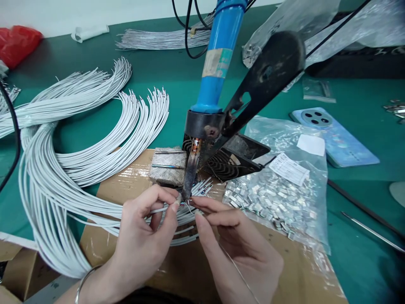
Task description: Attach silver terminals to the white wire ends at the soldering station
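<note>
My left hand (145, 240) pinches a white insulated wire (164, 207) between thumb and fingers, close to the metal tip of a blue-handled soldering iron (190, 175). That wire belongs to a large bundle of white wires (57, 181) that curves away to the left. My right hand (240, 257) holds a thin silver solder wire (238, 270) with its fingertips just right of the iron's tip. The fingers of both hands nearly meet there and partly hide the wire ends.
A scorched block (167, 166) with thin rods on it sits on cardboard (126, 185) left of the iron. A black stand and fan grille (224, 162) rise behind. To the right lie a bag of small metal pieces (272, 198), a phone (335, 135) and a thin metal rod (373, 231).
</note>
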Motion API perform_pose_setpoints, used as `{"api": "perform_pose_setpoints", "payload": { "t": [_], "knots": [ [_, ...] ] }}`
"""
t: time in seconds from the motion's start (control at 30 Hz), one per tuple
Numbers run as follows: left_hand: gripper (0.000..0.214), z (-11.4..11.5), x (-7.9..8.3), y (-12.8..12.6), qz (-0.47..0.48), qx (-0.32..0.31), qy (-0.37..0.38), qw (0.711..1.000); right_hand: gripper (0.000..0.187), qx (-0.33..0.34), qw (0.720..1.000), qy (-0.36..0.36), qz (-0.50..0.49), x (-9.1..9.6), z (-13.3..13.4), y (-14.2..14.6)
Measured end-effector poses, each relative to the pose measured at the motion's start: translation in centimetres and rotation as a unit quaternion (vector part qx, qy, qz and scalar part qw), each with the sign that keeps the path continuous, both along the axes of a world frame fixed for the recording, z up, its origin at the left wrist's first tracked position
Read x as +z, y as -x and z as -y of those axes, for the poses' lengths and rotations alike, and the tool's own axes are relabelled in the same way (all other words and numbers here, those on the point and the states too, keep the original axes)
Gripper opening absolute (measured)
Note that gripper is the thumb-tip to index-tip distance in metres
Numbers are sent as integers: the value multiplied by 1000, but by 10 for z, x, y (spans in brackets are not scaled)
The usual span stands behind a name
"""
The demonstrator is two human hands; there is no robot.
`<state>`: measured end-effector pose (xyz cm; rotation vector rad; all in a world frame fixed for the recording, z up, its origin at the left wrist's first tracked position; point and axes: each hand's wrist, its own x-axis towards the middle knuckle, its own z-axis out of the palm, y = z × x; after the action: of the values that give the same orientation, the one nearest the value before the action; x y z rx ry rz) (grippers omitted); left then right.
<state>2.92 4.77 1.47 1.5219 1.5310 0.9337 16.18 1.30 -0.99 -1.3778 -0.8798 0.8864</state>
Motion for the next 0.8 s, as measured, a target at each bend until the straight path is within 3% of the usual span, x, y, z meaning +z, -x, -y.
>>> {"api": "perform_pose_setpoints", "payload": {
  "t": [0.8],
  "knots": [
    [16, 2, -2, 0, 35, 10, 17, 999, 19, 10, 1000, -4, -15, -1, 0, 0]
  ]
}}
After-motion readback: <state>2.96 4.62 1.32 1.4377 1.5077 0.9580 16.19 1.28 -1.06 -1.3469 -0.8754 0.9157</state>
